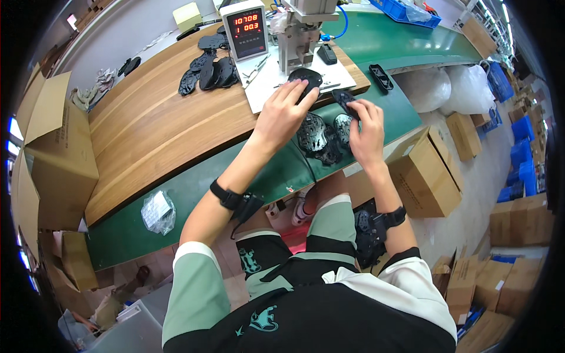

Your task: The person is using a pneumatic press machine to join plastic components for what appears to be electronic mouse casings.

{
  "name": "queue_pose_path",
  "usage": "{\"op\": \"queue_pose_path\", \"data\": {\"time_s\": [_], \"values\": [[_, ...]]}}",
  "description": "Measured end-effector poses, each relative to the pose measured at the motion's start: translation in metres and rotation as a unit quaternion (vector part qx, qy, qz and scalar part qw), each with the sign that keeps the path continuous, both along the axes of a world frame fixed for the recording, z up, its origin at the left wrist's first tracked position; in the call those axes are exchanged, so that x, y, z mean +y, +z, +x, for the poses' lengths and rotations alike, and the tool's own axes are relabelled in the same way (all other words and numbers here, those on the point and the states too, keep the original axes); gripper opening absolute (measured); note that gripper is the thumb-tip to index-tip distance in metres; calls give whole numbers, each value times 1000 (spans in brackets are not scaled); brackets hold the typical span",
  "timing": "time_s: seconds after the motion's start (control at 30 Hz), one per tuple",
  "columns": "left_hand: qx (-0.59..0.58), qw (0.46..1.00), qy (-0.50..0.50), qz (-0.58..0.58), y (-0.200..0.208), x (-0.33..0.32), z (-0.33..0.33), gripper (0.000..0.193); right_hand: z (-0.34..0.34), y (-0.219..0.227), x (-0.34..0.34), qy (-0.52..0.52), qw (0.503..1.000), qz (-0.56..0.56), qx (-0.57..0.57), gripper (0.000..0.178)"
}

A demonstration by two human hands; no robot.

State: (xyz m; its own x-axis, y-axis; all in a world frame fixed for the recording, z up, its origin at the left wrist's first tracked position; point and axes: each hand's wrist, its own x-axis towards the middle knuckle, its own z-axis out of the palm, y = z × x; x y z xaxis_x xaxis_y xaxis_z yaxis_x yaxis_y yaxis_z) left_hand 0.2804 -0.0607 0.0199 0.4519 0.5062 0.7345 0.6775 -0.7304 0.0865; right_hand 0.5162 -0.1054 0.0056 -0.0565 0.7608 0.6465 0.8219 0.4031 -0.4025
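Observation:
At the press my left hand [282, 113] grips a black, rounded plastic part [305, 77] by its near edge, fingers together on top of it. The part sits below the metal head of the press [298, 44], over a white base plate [255, 97]. To the right, my right hand [368, 130] pinches another dark plastic part [342, 100] between thumb and fingers, raised over the bench edge. Beneath and between the hands lie several black, ribbed plastic parts [313, 134] on the green surface. The fingertips of my left hand partly cover its part.
A box with a red display [247, 28] stands left of the press, beside a heap of black parts [213, 67]. One black piece [381, 77] lies to the right. A clear plastic bag [158, 212] rests at the front left. Cardboard boxes [425, 172] flank the bench.

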Motion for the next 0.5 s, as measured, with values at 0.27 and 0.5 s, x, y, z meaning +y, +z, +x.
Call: {"op": "queue_pose_path", "data": {"time_s": [0.27,0.5], "values": [[124,985,111,-46,-12,21,37,45,0,-40,-18,78,994,-71,-17,37],[159,979,87,-88,-6,23,38,54,-20,-14,1,68,998,-14,-9,59]]}}
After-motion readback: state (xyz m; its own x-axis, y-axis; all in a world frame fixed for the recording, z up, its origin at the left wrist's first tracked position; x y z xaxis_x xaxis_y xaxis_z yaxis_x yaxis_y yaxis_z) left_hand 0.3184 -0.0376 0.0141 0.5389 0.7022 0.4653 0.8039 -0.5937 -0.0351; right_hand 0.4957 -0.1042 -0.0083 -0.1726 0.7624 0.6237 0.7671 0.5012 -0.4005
